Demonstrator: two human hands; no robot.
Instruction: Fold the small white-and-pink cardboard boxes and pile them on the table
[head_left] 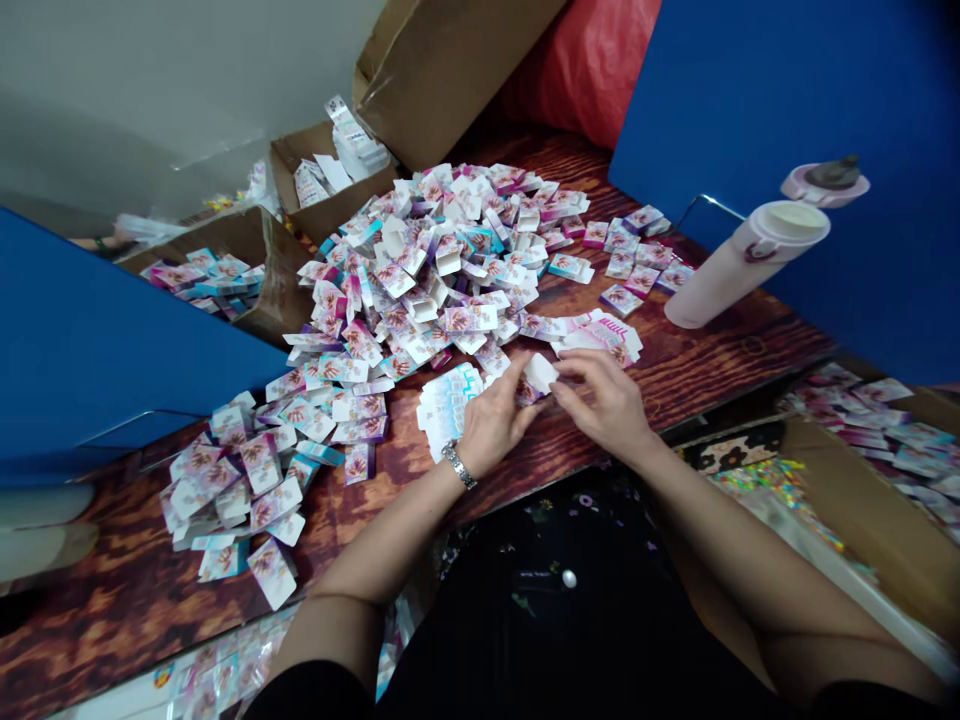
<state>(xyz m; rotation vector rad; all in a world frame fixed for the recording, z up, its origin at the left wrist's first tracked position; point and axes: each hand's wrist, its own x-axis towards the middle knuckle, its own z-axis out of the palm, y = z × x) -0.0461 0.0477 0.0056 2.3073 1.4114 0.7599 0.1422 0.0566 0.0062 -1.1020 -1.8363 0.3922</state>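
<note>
Between my two hands is a small printed carton (539, 375) with a white flap raised. My left hand (495, 412), with a metal watch at the wrist, grips its body between thumb and fingers. The fingertips of my right hand (606, 402) pinch the carton's white flap from the right. Beside my left hand lies a stack of flat blue-and-white carton blanks (444, 402). Flat pink-and-white blanks (611, 335) lie just beyond my right hand. A large heap of small folded cartons (420, 270), several with flaps up, spreads over the table behind.
A pale pink bottle (739, 265) with its lid flipped up stands at the right on the wood-patterned table (360, 540). Blue panels (825, 120) flank both sides. Cardboard boxes (289, 270) stand at the back left. An open box (862, 510) holding small colourful pieces sits lower right.
</note>
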